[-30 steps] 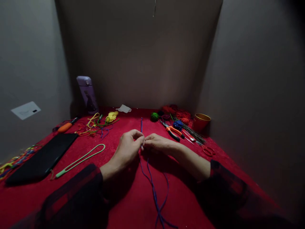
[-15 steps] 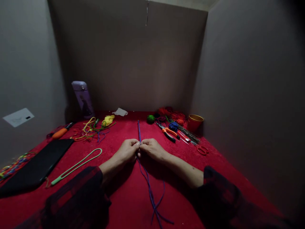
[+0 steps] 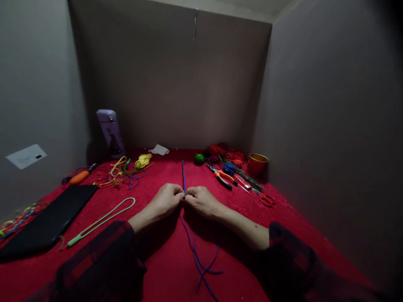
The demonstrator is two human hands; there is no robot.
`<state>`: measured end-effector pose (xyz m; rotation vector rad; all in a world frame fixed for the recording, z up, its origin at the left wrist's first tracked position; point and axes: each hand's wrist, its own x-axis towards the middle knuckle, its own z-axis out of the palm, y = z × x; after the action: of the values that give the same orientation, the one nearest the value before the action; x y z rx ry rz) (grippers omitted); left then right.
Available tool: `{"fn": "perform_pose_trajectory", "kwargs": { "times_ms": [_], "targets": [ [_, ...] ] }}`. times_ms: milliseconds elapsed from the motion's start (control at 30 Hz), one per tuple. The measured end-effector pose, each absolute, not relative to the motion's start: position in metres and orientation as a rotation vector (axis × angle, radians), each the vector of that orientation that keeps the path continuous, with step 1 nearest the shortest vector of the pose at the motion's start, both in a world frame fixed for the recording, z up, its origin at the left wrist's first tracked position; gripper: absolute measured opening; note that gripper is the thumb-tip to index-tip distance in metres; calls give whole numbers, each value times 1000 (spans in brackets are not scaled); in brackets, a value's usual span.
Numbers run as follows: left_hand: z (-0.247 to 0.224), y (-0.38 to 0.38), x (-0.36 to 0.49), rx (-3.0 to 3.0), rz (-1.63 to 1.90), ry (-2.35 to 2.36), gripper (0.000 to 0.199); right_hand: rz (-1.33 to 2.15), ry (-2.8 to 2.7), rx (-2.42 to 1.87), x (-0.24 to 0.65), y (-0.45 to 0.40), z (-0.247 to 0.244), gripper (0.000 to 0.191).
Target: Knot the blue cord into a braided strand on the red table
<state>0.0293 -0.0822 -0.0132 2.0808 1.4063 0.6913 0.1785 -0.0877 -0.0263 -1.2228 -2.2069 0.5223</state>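
Observation:
My left hand (image 3: 168, 199) and my right hand (image 3: 200, 200) meet at the middle of the red cloth, fingertips pinched together on a purple-blue cord (image 3: 184, 176). Beyond the fingers the cord runs straight and taut away from me. Its loose purple ends (image 3: 197, 262) trail toward me over the cloth and cross one another. The exact spot between my fingertips is partly hidden. Left of my left hand lies a pale green cord loop (image 3: 103, 218).
To the left are a black flat case (image 3: 50, 222), an orange-handled tool (image 3: 79, 177), yellow yarn (image 3: 144, 160) and a purple bottle (image 3: 111, 134). Right hold pliers (image 3: 222, 176), red scissors (image 3: 267, 199), yarn balls (image 3: 199, 159) and a red cup (image 3: 256, 165). Grey walls (image 3: 315, 126) enclose the surface.
Both hands have drawn slightly apart at the fingertips, still pinching the cord. The loose purple ends have shifted and spread on the cloth. The view has tilted slightly upward.

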Motion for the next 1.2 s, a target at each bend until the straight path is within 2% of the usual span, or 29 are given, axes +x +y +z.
{"fn": "perform_pose_trajectory", "kwargs": {
  "times_ms": [267, 433, 733, 1200],
  "targets": [
    [-10, -81, 26, 2207, 534, 1354, 19, 496, -2235, -1233, 179, -89, -26, 22],
    [-11, -81, 27, 2079, 574, 1283, 18, 474, -2185, -1284, 179, -91, -26, 25],
    [-14, -79, 26, 2229, 540, 1307, 17, 441, -2205, -1238, 178, -92, -30, 20],
    [-14, -78, 24, 2159, 532, 1230, 14, 320, -2235, -1266, 178, -96, -30, 21]
  ]
}}
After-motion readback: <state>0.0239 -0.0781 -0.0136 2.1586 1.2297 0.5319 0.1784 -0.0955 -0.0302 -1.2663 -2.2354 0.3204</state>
